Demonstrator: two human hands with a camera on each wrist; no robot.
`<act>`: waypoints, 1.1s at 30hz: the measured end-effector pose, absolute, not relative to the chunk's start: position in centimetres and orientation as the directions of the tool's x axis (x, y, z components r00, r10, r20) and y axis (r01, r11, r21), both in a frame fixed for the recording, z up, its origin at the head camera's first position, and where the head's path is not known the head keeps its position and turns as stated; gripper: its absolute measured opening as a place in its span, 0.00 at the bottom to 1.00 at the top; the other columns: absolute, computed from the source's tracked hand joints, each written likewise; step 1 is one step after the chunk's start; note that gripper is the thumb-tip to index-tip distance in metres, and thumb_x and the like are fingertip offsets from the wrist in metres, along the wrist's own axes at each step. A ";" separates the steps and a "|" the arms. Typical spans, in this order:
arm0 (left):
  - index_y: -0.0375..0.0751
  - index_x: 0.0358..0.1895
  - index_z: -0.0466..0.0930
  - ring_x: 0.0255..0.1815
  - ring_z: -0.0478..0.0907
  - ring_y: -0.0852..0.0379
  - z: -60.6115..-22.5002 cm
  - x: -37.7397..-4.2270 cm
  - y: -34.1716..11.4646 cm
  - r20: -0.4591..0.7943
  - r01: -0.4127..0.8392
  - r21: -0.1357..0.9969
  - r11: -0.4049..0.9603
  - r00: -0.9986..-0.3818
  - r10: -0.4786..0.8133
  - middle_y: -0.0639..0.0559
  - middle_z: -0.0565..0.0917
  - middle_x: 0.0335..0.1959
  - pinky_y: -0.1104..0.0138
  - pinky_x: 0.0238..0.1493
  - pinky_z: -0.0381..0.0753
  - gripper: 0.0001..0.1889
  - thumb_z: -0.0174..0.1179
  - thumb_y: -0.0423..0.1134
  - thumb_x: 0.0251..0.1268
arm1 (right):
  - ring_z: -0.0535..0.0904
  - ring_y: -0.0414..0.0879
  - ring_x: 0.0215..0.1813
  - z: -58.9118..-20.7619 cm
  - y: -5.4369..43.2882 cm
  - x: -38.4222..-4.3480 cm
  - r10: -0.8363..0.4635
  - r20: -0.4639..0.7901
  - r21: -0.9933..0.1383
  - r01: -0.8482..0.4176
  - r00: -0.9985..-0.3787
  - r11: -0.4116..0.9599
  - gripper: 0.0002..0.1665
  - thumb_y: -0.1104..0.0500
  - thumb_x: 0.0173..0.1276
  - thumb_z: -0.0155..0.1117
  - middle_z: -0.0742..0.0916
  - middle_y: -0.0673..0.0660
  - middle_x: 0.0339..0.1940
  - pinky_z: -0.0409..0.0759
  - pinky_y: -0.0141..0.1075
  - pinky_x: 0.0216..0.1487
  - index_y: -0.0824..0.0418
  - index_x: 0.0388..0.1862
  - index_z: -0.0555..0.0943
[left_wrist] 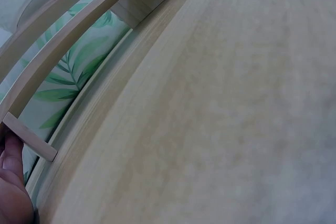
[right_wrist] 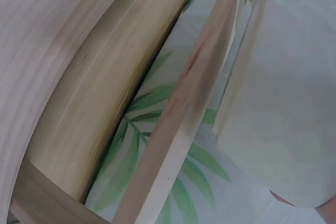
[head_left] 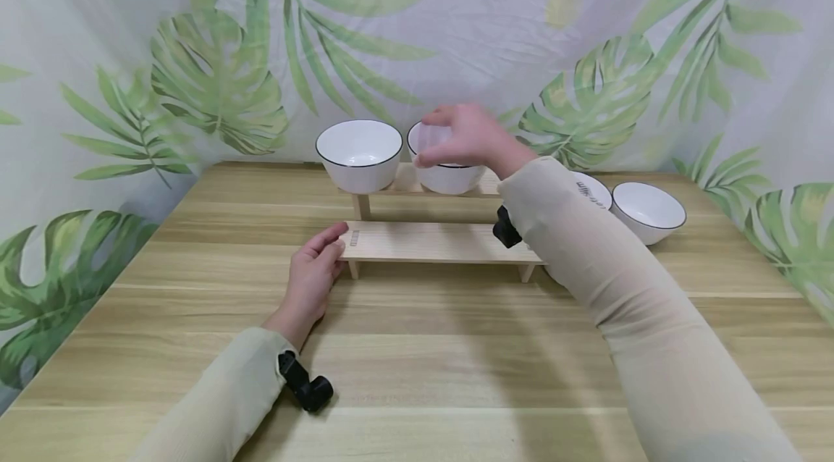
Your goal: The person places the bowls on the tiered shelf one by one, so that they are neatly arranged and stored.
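A two-tier wooden rack point(head_left: 436, 241) stands on the table. At the left end of its lower shelf, my left hand point(head_left: 309, 284) holds the board's edge, with a finger beside the short leg point(left_wrist: 31, 137) in the left wrist view. My right hand point(head_left: 465, 136) reaches over the upper shelf and grips a white, dark-rimmed bowl point(head_left: 449, 179) across its mouth, partly covering it. This bowl point(right_wrist: 278, 93) also shows large in the right wrist view, close over the upper shelf's edge point(right_wrist: 176, 108). To its left, a matching bowl point(head_left: 360, 147) sits upright on the upper shelf.
Two more white bowls stand on the table right of the rack: one with lettering point(head_left: 591, 190), partly behind the right sleeve point(head_left: 586, 259), and another point(head_left: 648, 210) beside it. A leaf-patterned cloth point(head_left: 365, 27) hangs behind the wooden table point(head_left: 404, 360).
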State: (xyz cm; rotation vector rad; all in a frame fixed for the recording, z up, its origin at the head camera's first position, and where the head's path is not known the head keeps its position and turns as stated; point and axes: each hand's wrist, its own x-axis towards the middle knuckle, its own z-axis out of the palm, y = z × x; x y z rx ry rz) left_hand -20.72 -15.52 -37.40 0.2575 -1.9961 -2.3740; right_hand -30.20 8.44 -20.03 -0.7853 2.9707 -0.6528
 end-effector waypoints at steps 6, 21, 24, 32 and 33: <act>0.36 0.63 0.68 0.48 0.71 0.64 -37.5 -20.7 -15.3 -0.101 -0.079 0.982 -0.172 -0.988 -0.121 0.47 0.69 0.60 0.77 0.41 0.74 0.21 0.44 0.31 0.68 | 0.62 0.52 0.69 -20.5 8.3 -30.4 -0.454 0.080 -0.414 -0.444 -0.887 0.794 0.46 0.40 0.44 0.66 0.71 0.57 0.67 0.63 0.43 0.65 0.54 0.65 0.71; 0.37 0.63 0.68 0.47 0.72 0.64 -37.6 -20.6 -15.3 -0.108 -0.089 0.983 -0.163 -0.987 -0.115 0.48 0.69 0.60 0.77 0.41 0.74 0.20 0.44 0.32 0.69 | 0.61 0.53 0.70 -21.3 8.1 -31.1 -0.459 0.064 -0.389 -0.446 -0.886 0.806 0.46 0.40 0.46 0.64 0.70 0.59 0.67 0.59 0.43 0.67 0.56 0.66 0.70; 0.37 0.63 0.68 0.47 0.71 0.64 -37.6 -20.6 -15.3 -0.107 -0.087 0.983 -0.164 -0.987 -0.117 0.48 0.69 0.61 0.77 0.40 0.74 0.20 0.44 0.32 0.69 | 0.60 0.53 0.70 -21.2 7.9 -31.0 -0.460 0.059 -0.377 -0.447 -0.886 0.811 0.47 0.40 0.46 0.64 0.69 0.59 0.68 0.59 0.43 0.67 0.56 0.66 0.69; 0.36 0.63 0.68 0.46 0.72 0.64 -37.4 -20.7 -15.4 -0.106 -0.084 0.981 -0.174 -0.987 -0.124 0.48 0.69 0.60 0.77 0.40 0.74 0.20 0.44 0.32 0.69 | 0.56 0.55 0.72 -20.8 7.9 -31.0 -0.490 -0.001 -0.324 -0.464 -0.872 0.825 0.48 0.36 0.52 0.60 0.63 0.59 0.72 0.57 0.45 0.68 0.55 0.70 0.63; 0.36 0.63 0.68 0.47 0.71 0.64 -37.3 -20.7 -15.4 -0.107 -0.085 0.981 -0.174 -0.986 -0.125 0.48 0.69 0.60 0.77 0.40 0.74 0.20 0.44 0.32 0.69 | 0.56 0.55 0.72 -20.7 7.9 -31.0 -0.496 -0.012 -0.317 -0.467 -0.868 0.825 0.48 0.35 0.53 0.60 0.62 0.59 0.72 0.57 0.45 0.69 0.54 0.70 0.62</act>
